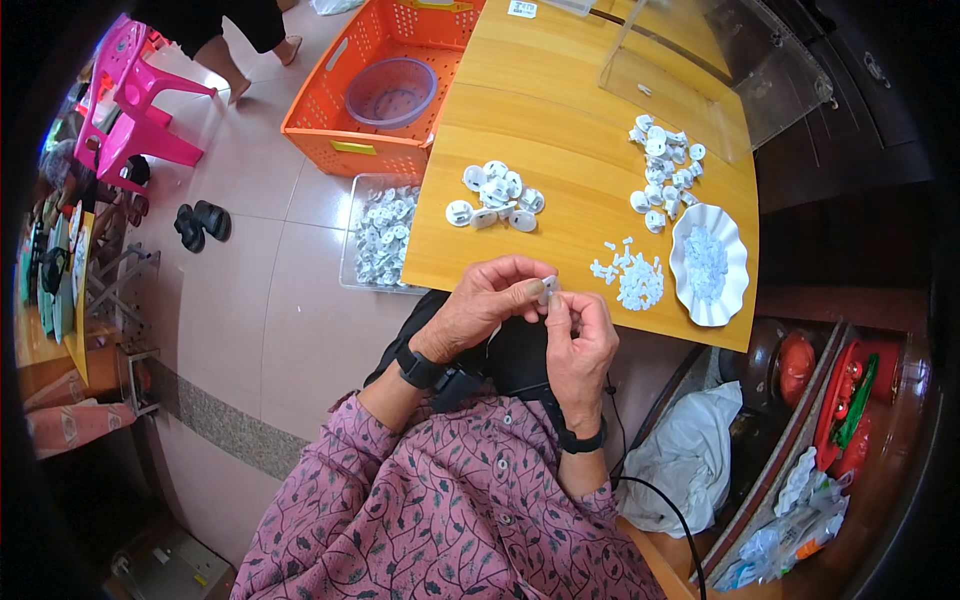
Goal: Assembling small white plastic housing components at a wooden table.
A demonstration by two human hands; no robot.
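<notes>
My left hand [490,308] pinches a small white plastic piece [546,290] between thumb and fingers, just off the near edge of the wooden table [540,110]. Against that same piece my right hand [582,345] is closed, thumb and forefinger pressed together; whatever is between them is too small to make out. A pile of round white plastic pieces [494,190] lies beyond my left hand, and a second pile of white pieces [660,165] is farther off to the right. Small translucent pegs [640,281] are scattered near my right hand, beside a scalloped white dish [737,262] holding more of them.
A clear bin [352,235] full of white pieces stands left of the table, before an orange crate [340,150] with a purple basin [392,92]. A clear plastic box [690,70] occupies the far right corner. A black cable [688,530] runs near my right arm.
</notes>
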